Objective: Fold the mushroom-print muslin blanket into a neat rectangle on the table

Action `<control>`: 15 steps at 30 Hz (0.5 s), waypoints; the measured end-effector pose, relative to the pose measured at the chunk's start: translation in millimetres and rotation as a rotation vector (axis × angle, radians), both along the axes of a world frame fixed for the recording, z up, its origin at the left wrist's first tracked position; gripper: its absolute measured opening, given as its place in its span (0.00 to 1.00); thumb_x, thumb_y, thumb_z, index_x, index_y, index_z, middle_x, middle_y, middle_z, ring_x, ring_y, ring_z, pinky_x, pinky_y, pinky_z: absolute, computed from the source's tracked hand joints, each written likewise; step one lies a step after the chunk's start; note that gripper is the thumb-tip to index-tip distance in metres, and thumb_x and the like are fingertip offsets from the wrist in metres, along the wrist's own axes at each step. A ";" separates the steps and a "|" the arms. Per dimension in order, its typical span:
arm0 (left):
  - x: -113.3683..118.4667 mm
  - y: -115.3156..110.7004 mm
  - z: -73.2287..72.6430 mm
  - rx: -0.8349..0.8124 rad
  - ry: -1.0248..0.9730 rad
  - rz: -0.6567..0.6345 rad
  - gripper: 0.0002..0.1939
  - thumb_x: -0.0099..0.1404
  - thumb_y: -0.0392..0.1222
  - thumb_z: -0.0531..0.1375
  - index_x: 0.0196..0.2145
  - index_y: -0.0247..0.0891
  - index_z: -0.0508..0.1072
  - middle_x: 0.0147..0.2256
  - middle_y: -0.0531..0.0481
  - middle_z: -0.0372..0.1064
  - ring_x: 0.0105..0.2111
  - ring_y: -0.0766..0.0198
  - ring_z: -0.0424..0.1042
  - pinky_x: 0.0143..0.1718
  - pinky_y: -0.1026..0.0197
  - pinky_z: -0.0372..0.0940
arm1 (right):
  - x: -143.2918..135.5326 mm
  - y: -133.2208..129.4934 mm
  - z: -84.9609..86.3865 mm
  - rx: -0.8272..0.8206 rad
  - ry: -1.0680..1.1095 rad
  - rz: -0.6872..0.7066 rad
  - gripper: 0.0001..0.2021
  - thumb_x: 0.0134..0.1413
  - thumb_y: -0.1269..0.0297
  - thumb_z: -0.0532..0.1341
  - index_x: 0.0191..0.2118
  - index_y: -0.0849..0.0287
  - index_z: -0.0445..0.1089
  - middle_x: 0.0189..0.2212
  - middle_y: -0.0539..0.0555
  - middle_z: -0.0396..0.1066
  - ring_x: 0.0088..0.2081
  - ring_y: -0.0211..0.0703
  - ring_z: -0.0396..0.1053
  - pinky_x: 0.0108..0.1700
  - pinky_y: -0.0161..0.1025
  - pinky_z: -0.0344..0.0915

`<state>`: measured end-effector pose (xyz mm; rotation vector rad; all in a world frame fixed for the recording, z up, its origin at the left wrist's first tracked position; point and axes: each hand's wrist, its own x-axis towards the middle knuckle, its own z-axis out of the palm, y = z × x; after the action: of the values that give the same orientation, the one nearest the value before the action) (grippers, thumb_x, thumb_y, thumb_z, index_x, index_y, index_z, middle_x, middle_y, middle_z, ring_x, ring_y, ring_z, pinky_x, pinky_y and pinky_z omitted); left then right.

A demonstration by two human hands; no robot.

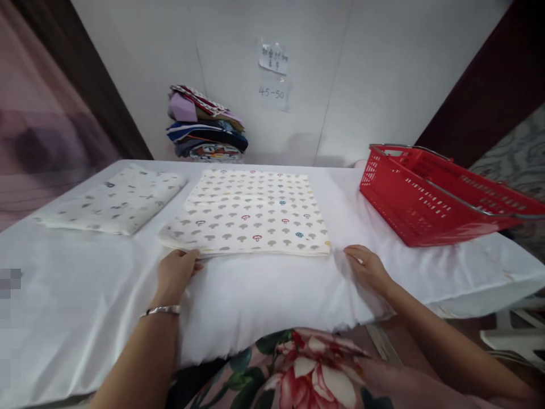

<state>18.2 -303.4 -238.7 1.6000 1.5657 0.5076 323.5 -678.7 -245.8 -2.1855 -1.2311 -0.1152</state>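
- Head view here, perched above the near edge of the tabletop [106,284]!
- It's facing forward and down, left hand [176,270] and right hand [368,270] close below!
- Past the far edge, there's the wall [383,85]!

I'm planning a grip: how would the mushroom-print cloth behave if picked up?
The mushroom-print cloth would probably droop, as it lies in soft folded layers. It is likely light: its near edge looks thin. It may slide, lying flat on the tablecloth.

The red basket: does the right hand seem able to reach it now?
Probably yes: between the right hand and the red basket, only white tablecloth shows, with nothing standing in the way.
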 end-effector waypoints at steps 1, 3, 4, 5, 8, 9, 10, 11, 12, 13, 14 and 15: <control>0.0 -0.5 0.7 -0.009 -0.005 0.003 0.11 0.49 0.46 0.59 0.28 0.36 0.71 0.17 0.51 0.69 0.20 0.60 0.67 0.19 0.63 0.60 | -1.6 2.1 1.0 0.018 0.015 0.009 0.13 0.57 0.62 0.52 0.39 0.56 0.73 0.40 0.56 0.71 0.43 0.46 0.68 0.47 0.45 0.65; -0.3 -2.2 3.5 -0.032 -0.013 0.010 0.12 0.50 0.47 0.59 0.29 0.36 0.71 0.17 0.51 0.68 0.20 0.61 0.66 0.19 0.64 0.59 | -6.2 10.0 4.4 0.028 0.045 0.051 0.11 0.56 0.63 0.53 0.38 0.56 0.73 0.39 0.56 0.71 0.42 0.46 0.68 0.46 0.44 0.65; -0.6 -3.3 5.3 -0.040 -0.019 0.015 0.11 0.50 0.46 0.59 0.28 0.36 0.71 0.17 0.51 0.68 0.19 0.62 0.66 0.19 0.64 0.59 | -8.8 14.9 6.6 0.017 0.065 0.077 0.11 0.56 0.63 0.54 0.38 0.56 0.73 0.38 0.56 0.71 0.42 0.45 0.68 0.45 0.43 0.65; -0.9 -4.4 7.0 -0.043 -0.024 0.021 0.11 0.50 0.46 0.59 0.28 0.36 0.70 0.17 0.52 0.68 0.19 0.63 0.66 0.20 0.65 0.59 | -11.3 19.7 8.8 -0.002 0.088 0.098 0.11 0.55 0.63 0.54 0.39 0.55 0.73 0.38 0.55 0.71 0.41 0.45 0.68 0.44 0.43 0.65; -1.5 -6.7 10.3 -0.033 -0.025 0.027 0.09 0.50 0.45 0.60 0.28 0.36 0.70 0.17 0.53 0.68 0.20 0.64 0.66 0.21 0.65 0.60 | -16.5 31.2 13.3 -0.077 0.155 0.090 0.11 0.55 0.62 0.55 0.39 0.55 0.73 0.34 0.54 0.71 0.38 0.43 0.68 0.40 0.39 0.64; -1.6 -7.0 10.5 -0.034 -0.023 0.025 0.09 0.50 0.45 0.60 0.27 0.36 0.70 0.17 0.53 0.68 0.20 0.64 0.66 0.21 0.65 0.60 | -16.9 33.8 13.5 -0.088 0.174 0.056 0.11 0.55 0.61 0.55 0.37 0.55 0.73 0.33 0.53 0.72 0.36 0.43 0.68 0.39 0.39 0.63; -1.7 -7.0 10.5 -0.035 -0.018 0.019 0.09 0.50 0.45 0.60 0.27 0.36 0.70 0.17 0.53 0.68 0.20 0.64 0.66 0.21 0.65 0.60 | -16.7 36.1 13.2 -0.088 0.204 0.010 0.11 0.54 0.60 0.54 0.36 0.55 0.73 0.32 0.52 0.72 0.35 0.42 0.68 0.37 0.38 0.63; -1.7 -6.8 10.1 -0.036 -0.015 0.010 0.10 0.51 0.45 0.60 0.27 0.36 0.70 0.17 0.53 0.68 0.20 0.63 0.66 0.21 0.65 0.60 | -15.8 38.1 12.4 -0.080 0.248 -0.040 0.10 0.54 0.60 0.54 0.34 0.56 0.72 0.30 0.51 0.72 0.32 0.41 0.68 0.35 0.37 0.62; -1.7 -6.5 9.7 -0.035 -0.011 0.006 0.10 0.51 0.45 0.60 0.27 0.36 0.70 0.17 0.53 0.68 0.20 0.63 0.66 0.22 0.64 0.60 | -14.7 40.2 11.4 -0.069 0.303 -0.089 0.10 0.53 0.59 0.54 0.32 0.56 0.71 0.28 0.50 0.71 0.30 0.40 0.68 0.33 0.36 0.62; -1.7 -6.0 9.1 -0.035 -0.009 -0.001 0.10 0.51 0.46 0.59 0.28 0.36 0.70 0.17 0.53 0.68 0.21 0.63 0.66 0.22 0.64 0.60 | -13.4 42.4 10.3 -0.059 0.364 -0.131 0.10 0.53 0.59 0.55 0.31 0.56 0.70 0.25 0.49 0.70 0.27 0.39 0.67 0.31 0.35 0.61; -1.8 -5.5 8.6 -0.035 -0.003 -0.007 0.10 0.51 0.46 0.59 0.28 0.36 0.70 0.17 0.53 0.68 0.21 0.63 0.66 0.22 0.64 0.60 | -12.1 44.8 9.4 -0.054 0.423 -0.165 0.09 0.52 0.58 0.55 0.31 0.56 0.69 0.23 0.48 0.69 0.24 0.38 0.66 0.28 0.34 0.61; -2.0 -5.1 8.1 -0.033 -0.001 -0.012 0.10 0.51 0.46 0.59 0.28 0.36 0.70 0.17 0.53 0.68 0.21 0.63 0.66 0.22 0.64 0.60 | -11.0 47.6 8.7 -0.059 0.479 -0.188 0.09 0.52 0.58 0.55 0.32 0.56 0.67 0.21 0.47 0.68 0.22 0.36 0.64 0.26 0.33 0.60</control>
<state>16.2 -308.5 -230.6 1.5830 1.5550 0.4735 312.5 -631.1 -237.1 -2.2005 -0.7696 0.3536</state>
